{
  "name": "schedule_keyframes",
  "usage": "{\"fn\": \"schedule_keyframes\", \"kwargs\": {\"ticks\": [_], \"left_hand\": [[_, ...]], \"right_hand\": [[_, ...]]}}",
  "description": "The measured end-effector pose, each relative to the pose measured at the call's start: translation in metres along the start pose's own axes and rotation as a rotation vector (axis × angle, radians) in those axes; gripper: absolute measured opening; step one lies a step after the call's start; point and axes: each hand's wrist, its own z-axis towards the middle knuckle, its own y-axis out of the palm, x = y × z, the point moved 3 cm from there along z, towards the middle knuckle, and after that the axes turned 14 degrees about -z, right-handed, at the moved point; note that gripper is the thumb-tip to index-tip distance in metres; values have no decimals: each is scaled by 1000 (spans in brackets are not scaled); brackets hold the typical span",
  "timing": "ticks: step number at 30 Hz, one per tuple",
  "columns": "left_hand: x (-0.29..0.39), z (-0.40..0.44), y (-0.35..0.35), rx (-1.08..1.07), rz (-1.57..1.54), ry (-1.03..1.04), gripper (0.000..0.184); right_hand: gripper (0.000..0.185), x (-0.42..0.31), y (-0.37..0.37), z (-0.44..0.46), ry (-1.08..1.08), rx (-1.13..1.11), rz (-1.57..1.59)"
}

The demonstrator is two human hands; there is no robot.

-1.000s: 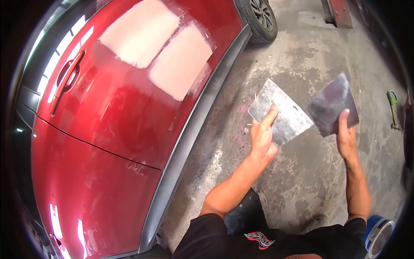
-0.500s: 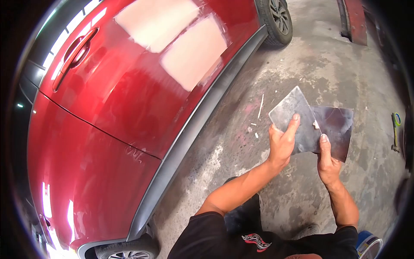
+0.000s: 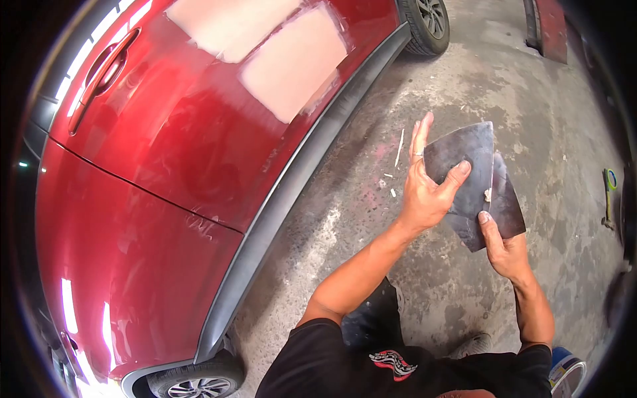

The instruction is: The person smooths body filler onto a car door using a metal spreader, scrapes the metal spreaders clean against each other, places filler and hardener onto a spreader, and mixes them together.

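Note:
A dark grey sheet of sandpaper (image 3: 458, 156), bent along a crease, is between my two hands above the floor. My left hand (image 3: 428, 192) holds its left side, thumb pressed on the face and the other fingers reaching up behind and beyond the left edge. My right hand (image 3: 505, 249) pinches the lower part near the crease, thumb in front and fingers hidden behind. To the right of the crease shows a darker flap (image 3: 505, 199). A small whitish bit (image 3: 488, 195) sits on the crease.
To the left stands a red car (image 3: 152, 166) with two pale filler patches (image 3: 295, 63) on its door and a dark sill (image 3: 298, 172). White scraps (image 3: 400, 147) lie on the concrete floor (image 3: 358, 252). A bucket (image 3: 565, 371) is at lower right, a yellow-green ringed tool (image 3: 610, 179) at far right.
The sheet has turned more upright, and its paler left part has swung round to show a dark face. My left fingers have stretched upward; my right hand has shifted slightly left.

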Motion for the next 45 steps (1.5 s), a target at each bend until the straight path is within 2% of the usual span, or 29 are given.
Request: {"fn": "schedule_keyframes", "kwargs": {"ticks": [1, 3, 5, 7, 9, 11, 12, 13, 14, 15, 16, 17, 18, 20, 22, 23, 25, 26, 27, 30, 33, 36, 37, 39, 41, 42, 44, 45], "left_hand": [[3, 0, -1, -4, -5, -18, 79], [9, 1, -2, -52, 50, -41, 81], [11, 3, -5, -98, 112, -51, 81], [13, 5, -5, -224, 244, 20, 81], [21, 4, 1, -385, 334, 47, 81], [23, 1, 7, -419, 255, 28, 62], [23, 4, 6, -431, 267, 31, 62], [18, 9, -4, -215, -133, -183, 52], [11, 11, -12, 17, -527, -384, 42], [10, 15, -15, 13, -510, -369, 42], [7, 17, -22, 169, -534, -292, 38], [4, 16, -27, 324, -558, -217, 35], [2, 15, -24, 320, -548, -216, 35], [0, 10, -18, 353, -473, -82, 37], [5, 7, -9, 311, -411, -5, 41], [8, 5, -7, 333, -275, 46, 42], [10, -7, -3, 447, 48, 114, 42], [-1, -14, -4, 448, 54, 112, 42], [2, -17, 0, 448, 206, 181, 43], [12, -23, 13, 428, -76, 235, 42], [10, -21, 12, 414, -194, 146, 39], [6, -19, 8, 343, -176, 111, 37], [7, -20, 5, 286, -11, -42, 37], [11, -23, 4, 221, 145, -205, 38], [16, -24, 19, -7, 89, -290, 43], [-3, -30, 27, -28, 8, -189, 43], [1, -43, 40, -302, 159, -349, 42], [-1, -40, 41, -319, 156, -347, 42]], "right_hand": [[43, -1, -3, -1, 1, -2, 1], [39, 1, -6, -3, 116, -252, 13], [37, 2, -9, -2, 138, -324, 46], [35, 7, -10, -2, 165, -391, 81], [32, 16, -10, -2, 135, -603, 19], [33, 24, -15, 2, 148, -533, 78], [34, 30, -18, 6, 160, -475, 135], [39, 46, -24, 9, 273, -499, 128], [45, 65, -37, 13, 383, -487, -112], [44, 62, -45, 18, 162, -232, -304], [44, 53, -51, 19, -52, 29, -483], [44, 48, -53, 20, -54, 33, -468], [45, 32, -57, 22, -83, 44, -496], [46, 17, -55, 19, -102, 65, -523], [50, 16, -41, 10, -139, 26, -361], [51, 9, -31, 11, -440, 139, -457], [48, -3, -20, 6, -521, 145, -539], [46, -7, -14, 2, -604, 147, -620], [46, -5, -8, -1, -602, 148, -615], [43, 4, 10, -4, -610, 102, -638], [43, 13, 9, 1, -557, 172, -564], [41, 20, 5, 0, -538, 195, -585], [41, 20, 3, 1, -534, 194, -591], [41, 18, -3, 5, -469, 186, -566], [43, 15, -10, 16, -431, 256, -550], [44, 16, -17, 22, -399, 328, -523], [43, 14, -41, 34, -374, 262, -540], [43, 16, -54, 40, -268, 229, -352]]}}
